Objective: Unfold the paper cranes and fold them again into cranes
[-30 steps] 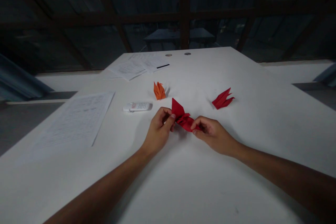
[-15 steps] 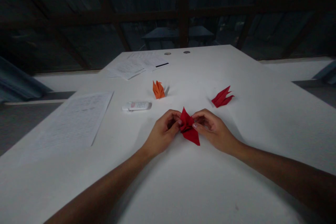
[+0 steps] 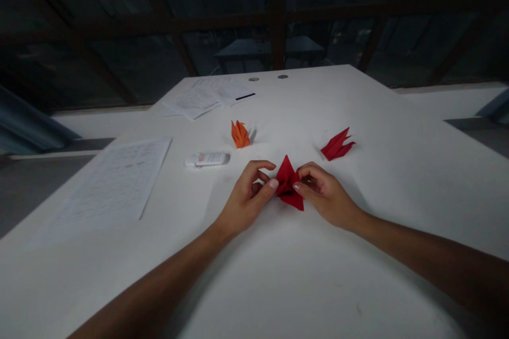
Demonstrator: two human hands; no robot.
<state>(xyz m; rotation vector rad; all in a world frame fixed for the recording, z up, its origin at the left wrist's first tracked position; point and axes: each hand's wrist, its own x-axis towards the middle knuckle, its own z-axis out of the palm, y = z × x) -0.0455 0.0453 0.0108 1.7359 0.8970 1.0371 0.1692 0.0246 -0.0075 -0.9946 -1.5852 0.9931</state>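
A folded red paper piece [image 3: 288, 182] is between my hands above the white table, one point up and another toward the lower right. My right hand [image 3: 324, 193] pinches its right side between thumb and fingers. At its left edge, my left hand [image 3: 250, 196] has the thumb touching the paper, with the index finger lifted and apart from it. Beyond my hands, an orange folded paper figure [image 3: 240, 134] stands to the left and another red folded figure [image 3: 338, 144] lies to the right.
A white bottle or tube [image 3: 207, 159] lies left of centre. Written sheets [image 3: 115, 180] cover the left side, with more papers [image 3: 199, 98] at the back left. Two round discs [image 3: 253, 79] sit near the far edge of the table [image 3: 397, 180], before dark windows.
My left index finger has lifted off the red paper and stretched out. The paper has turned slightly, its upper point now broader and further right. My right hand keeps its pinch.
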